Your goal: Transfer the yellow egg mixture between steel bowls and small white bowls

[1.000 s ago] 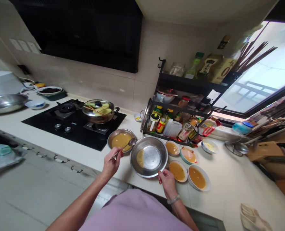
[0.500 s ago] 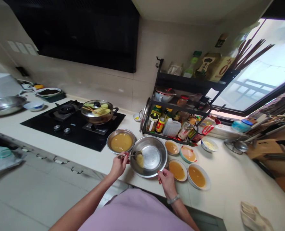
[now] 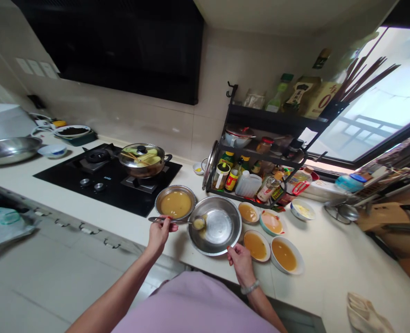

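Note:
My left hand (image 3: 162,230) is closed round the handle of a metal ladle (image 3: 198,224), whose bowl holds pale yellowish liquid. The ladle's bowl is over the left inside of a wide steel basin (image 3: 222,226) that has only a little liquid in it. On the basin's near right rim my right hand (image 3: 238,258) pinches the edge. A smaller steel bowl (image 3: 176,204) of yellow-brown liquid stands to the left, beneath the ladle handle. To the right of the basin are several bowls of orange-brown liquid, among them a white oval bowl (image 3: 286,255) and a teal-rimmed bowl (image 3: 272,223).
A lidded pot (image 3: 143,162) sits on the black gas stove (image 3: 97,185). Behind the basin stands a black rack (image 3: 270,157) full of bottles and jars. A bowl of pale shreds (image 3: 302,210) and a cloth (image 3: 364,312) lie on the right counter.
My left hand has moved left along with the ladle handle, and the ladle's bowl has shifted slightly left and up. My right hand stays at the basin rim.

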{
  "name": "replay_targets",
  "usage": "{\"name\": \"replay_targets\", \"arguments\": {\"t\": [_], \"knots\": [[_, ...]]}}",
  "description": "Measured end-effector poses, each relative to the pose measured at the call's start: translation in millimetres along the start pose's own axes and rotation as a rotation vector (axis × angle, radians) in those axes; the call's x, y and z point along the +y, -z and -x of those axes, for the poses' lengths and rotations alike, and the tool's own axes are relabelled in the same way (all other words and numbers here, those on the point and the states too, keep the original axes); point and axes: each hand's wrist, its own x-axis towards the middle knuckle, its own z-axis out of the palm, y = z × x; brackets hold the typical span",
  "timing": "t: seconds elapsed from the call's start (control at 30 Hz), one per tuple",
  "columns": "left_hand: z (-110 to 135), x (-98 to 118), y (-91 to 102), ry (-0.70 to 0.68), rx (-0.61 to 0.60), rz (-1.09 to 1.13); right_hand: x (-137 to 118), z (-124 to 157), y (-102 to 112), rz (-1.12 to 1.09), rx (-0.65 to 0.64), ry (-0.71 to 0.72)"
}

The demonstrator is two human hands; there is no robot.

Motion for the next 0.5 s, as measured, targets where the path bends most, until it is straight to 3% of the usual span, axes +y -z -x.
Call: {"name": "replay_targets", "arguments": {"t": [0.27, 0.5], "knots": [[-7.1, 29.8, 12.3, -0.041, 0.093, 0.038, 1.5, 1.0, -0.7, 0.002, 0.007, 0.003], [-21.2, 45.9, 32.0, -0.245, 0.138, -0.176, 4.0, 1.9, -0.8, 0.021, 0.014, 0.014]]}}
